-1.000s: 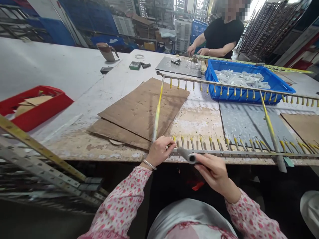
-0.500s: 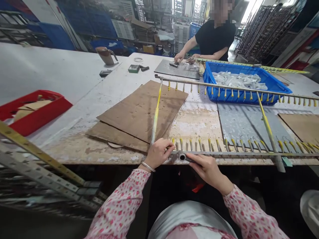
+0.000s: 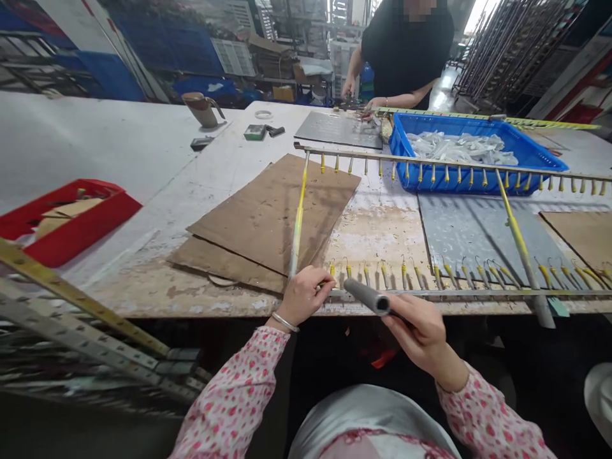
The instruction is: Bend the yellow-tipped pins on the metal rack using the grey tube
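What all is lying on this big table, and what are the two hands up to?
hook rack: one, metal with yellow-tipped hooks, across the near table edge
second rack bar: one, yellow-tipped hooks, farther back
blue crate: one, far right, holds clear plastic pieces
red tray: one, left
cardboard: two brown sheets, centre
metal plates: two, grey, one centre right, one far back
jug: one, brownish, far left
co-worker: one person, black shirt, far side
pipe: one, grey, in the right hand
left hand: grip on the rack's end
right hand: holds the pipe
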Demonstrator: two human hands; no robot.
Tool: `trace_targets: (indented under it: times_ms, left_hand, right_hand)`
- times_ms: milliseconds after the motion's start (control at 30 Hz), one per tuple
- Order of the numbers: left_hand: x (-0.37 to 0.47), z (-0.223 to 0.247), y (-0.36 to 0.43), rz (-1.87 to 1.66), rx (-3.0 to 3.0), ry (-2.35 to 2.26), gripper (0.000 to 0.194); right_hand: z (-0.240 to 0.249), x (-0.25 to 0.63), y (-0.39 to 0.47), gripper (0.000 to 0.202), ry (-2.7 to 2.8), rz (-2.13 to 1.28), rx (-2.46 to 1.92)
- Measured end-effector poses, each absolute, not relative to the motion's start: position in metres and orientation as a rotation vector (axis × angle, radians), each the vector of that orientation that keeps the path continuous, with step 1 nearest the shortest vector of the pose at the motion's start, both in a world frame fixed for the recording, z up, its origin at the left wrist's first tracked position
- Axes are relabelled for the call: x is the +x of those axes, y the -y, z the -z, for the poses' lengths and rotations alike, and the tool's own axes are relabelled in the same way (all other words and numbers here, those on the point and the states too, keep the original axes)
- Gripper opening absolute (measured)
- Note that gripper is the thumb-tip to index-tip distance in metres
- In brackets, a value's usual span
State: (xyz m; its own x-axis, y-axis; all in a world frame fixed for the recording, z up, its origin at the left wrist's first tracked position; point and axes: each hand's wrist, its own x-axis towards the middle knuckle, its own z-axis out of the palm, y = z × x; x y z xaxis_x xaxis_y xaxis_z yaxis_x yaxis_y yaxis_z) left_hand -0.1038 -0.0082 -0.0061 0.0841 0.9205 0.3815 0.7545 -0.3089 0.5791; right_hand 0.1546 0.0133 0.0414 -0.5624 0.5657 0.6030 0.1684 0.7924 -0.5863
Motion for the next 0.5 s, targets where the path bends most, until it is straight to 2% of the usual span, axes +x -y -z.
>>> trace_targets:
  times_ms: [167, 333, 500]
  left_hand:
    - [-0.104, 0.005, 0.008, -1.015, 2.115, -1.692, 0.021]
    - [-0.103, 0.005, 0.008, -1.033, 2.115, -1.702, 0.022]
    - [-0.104, 0.006, 0.008, -1.02, 2.096, -1.704, 0.022]
  right_hand:
    - [-0.034, 0.157, -0.015, 0.029, 2.288, -0.451, -0.642]
    - [-0.038, 0.157, -0.014, 0.033, 2.138, -0.569, -0.55]
    - [-0.024, 0.154, -0.01, 0.029, 2.321, -0.567, -0.645]
